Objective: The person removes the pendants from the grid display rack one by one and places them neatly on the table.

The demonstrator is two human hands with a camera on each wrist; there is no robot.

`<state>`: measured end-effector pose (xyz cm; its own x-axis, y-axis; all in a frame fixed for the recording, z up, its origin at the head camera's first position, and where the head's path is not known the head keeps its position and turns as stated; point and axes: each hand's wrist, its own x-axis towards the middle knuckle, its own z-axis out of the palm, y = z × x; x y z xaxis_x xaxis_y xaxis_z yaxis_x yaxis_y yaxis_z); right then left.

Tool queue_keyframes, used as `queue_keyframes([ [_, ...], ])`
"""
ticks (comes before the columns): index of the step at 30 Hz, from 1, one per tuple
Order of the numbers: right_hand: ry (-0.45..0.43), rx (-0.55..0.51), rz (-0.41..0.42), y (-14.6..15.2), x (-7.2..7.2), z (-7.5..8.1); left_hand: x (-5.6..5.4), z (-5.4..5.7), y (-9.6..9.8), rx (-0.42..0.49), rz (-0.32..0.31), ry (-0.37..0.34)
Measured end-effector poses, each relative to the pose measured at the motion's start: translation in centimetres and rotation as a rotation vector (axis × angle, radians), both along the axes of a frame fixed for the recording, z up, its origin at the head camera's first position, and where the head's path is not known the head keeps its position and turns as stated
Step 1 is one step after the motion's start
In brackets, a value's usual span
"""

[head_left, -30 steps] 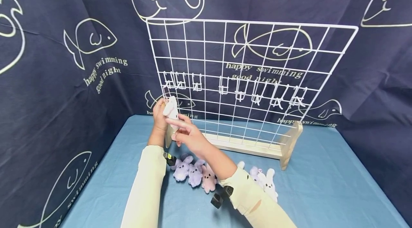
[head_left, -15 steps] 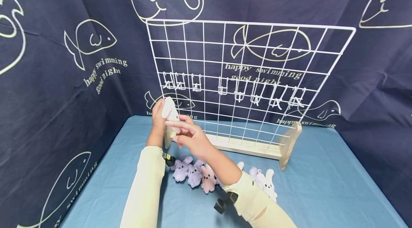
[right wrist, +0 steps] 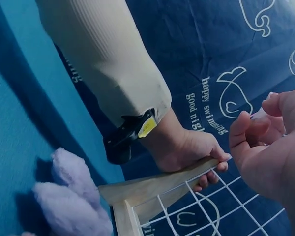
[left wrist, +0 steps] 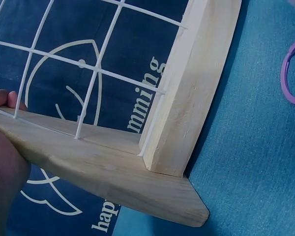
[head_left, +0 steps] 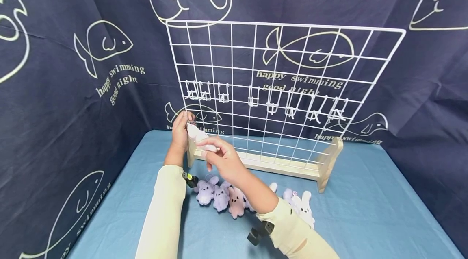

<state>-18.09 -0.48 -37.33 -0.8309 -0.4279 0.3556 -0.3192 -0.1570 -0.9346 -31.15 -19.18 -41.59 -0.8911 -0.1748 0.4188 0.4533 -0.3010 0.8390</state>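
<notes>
In the head view my left hand (head_left: 180,133) grips the upper end of the wooden side post at the left of a white wire grid rack. The left wrist view shows that wooden post (left wrist: 103,172), with thumb side and fingertips on opposite sides of it. My right hand (head_left: 227,163) pinches a small white plush toy (head_left: 196,133), which slants in front of the post with its upper end close to the left hand. In the right wrist view, the right hand (right wrist: 280,142) covers most of the toy; only a bit of white shows between the fingers.
Several white wire hooks (head_left: 253,99) hang in a row on the grid (head_left: 285,26). Along the blue cloth lie lilac plush toys (head_left: 204,192), a pink plush bunny (head_left: 237,204) and a white plush bunny (head_left: 304,208). Dark blue printed cloth surrounds the table.
The white plush toy has tipped from upright to a slant and sunk lower. My right hand has shifted right and slightly down with it. Left fingertips at the post's top now show.
</notes>
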Motion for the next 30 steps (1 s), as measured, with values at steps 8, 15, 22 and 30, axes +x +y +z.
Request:
queue_keyframes([
  [8, -0.025, 0.093, -0.074, 0.2, -0.3, -1.6, 0.1, 0.1, -0.6, -0.008, -0.049, -0.043],
  [15, 0.011, 0.327, -0.16, -0.1, -0.6, -3.3, 0.1, 0.2, -0.6, -0.005, -0.053, -0.032],
  [22, 0.043, 0.506, -0.212, 0.0, -0.6, -4.4, 0.1, 0.2, -0.4, 0.01, -0.064, -0.021],
  [30, 0.083, 0.605, -0.265, -0.1, -0.9, -5.9, -0.1, 0.0, -0.6, 0.007, -0.062, -0.034],
])
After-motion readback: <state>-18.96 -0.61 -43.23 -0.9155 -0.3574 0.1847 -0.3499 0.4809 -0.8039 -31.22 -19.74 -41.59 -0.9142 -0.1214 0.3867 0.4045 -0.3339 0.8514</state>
